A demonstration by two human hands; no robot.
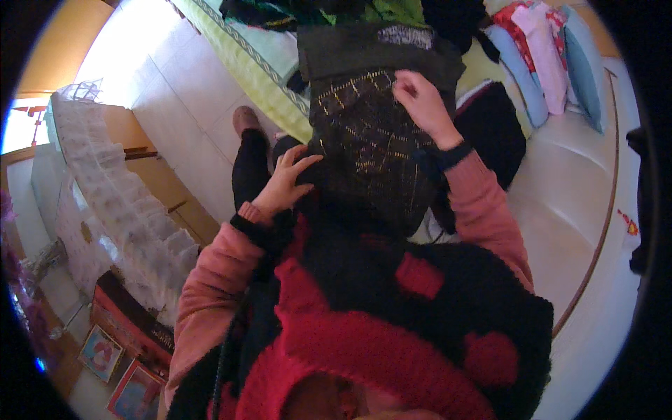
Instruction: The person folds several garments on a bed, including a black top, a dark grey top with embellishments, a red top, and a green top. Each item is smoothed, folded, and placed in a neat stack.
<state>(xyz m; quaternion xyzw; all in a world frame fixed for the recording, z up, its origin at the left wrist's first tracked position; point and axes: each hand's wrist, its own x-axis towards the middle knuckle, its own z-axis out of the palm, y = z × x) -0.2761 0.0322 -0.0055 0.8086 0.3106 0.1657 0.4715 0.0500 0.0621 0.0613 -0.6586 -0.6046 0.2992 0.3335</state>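
A dark garment [362,126] lies over my lap, with lines of gold dots or stitches across it. Its far part looks folded over, and a grey speckled patch [405,38] shows there. My right hand [426,107] is above the right side of the gold pattern, thumb and fingertips drawn together. Whether something small sits between those fingertips is too blurred to tell. At the garment's left edge, my left hand [286,181] rests with fingers spread and nothing visible in its grasp.
A yellow-green cloth edge [252,73] with a patterned band runs along the left. More dark and green clothing [388,11] lies beyond. Folded blue and pink cloths [548,63] sit on a pale seat [567,168] at right. Leftward are a lace-covered cabinet [115,173] and framed pictures [101,353].
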